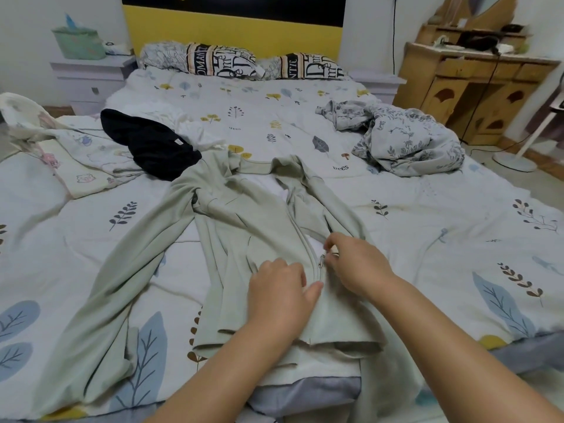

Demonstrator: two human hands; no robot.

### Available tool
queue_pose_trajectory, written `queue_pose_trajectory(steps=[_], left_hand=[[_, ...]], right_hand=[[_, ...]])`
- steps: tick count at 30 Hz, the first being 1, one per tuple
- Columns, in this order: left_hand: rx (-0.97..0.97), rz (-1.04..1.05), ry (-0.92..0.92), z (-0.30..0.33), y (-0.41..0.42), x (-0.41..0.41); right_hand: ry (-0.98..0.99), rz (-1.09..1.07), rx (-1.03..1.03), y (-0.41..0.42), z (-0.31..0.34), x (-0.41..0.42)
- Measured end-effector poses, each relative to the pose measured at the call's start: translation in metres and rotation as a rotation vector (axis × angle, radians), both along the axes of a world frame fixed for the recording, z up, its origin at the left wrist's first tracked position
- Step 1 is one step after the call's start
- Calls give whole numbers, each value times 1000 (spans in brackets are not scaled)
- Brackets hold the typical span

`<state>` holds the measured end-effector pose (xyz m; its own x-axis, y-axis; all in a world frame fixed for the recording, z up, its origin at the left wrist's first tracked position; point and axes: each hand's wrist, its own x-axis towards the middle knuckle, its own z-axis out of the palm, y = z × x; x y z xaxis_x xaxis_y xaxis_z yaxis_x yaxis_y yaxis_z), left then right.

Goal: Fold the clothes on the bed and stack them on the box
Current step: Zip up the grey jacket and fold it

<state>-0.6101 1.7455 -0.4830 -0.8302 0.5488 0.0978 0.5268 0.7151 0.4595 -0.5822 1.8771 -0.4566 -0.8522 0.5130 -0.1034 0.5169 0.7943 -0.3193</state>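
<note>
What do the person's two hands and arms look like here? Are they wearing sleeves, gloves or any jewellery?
Both forearms are bare up to the bottom edge of the picture: no sleeves show, and there are no gloves. The left hand has no ring, watch or bracelet that I can see. The right hand also looks unadorned, though its fingertips are slightly blurred. Fingernails are short and look unpainted.

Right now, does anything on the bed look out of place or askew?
The pale green zip-up jacket lies crooked with its zipper half open; the black garment and grey floral cloth sit crumpled, unfolded.
</note>
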Motion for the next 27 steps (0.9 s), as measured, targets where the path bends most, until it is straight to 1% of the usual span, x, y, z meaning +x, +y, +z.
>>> queue_pose_trajectory(steps=[2,5,7,9,13,16,19,21,23,25,27], left_hand=[[-107,-35,-29,-6,13,-6],[-186,-97,-42,-11,22,-15],[-205,-137,-78,-12,19,-23],[-218,-169,-114,-12,14,-30],[-255,-275,-173,-15,2,-37],[-291,-324,-222,-15,-5,-42],[-347,-377,-328,-10,-7,-52],[-333,-341,-380,-5,-2,-62],[-229,-178,-294,-1,10,-73],[-71,9,-176,0,28,-88],[25,91,-146,-2,46,-103]], right_hand=[[25,48,44,2,-2,-5],[7,94,56,9,-9,-15],[-8,106,30,12,-15,-23],[21,107,23,14,-20,-32],[107,77,107,24,-19,-64],[133,58,122,30,-14,-94],[173,49,128,31,-13,-118],[217,55,71,32,-14,-126],[263,79,-7,34,-15,-129],[290,109,-53,35,-16,-129],[309,129,-97,37,-15,-130]])
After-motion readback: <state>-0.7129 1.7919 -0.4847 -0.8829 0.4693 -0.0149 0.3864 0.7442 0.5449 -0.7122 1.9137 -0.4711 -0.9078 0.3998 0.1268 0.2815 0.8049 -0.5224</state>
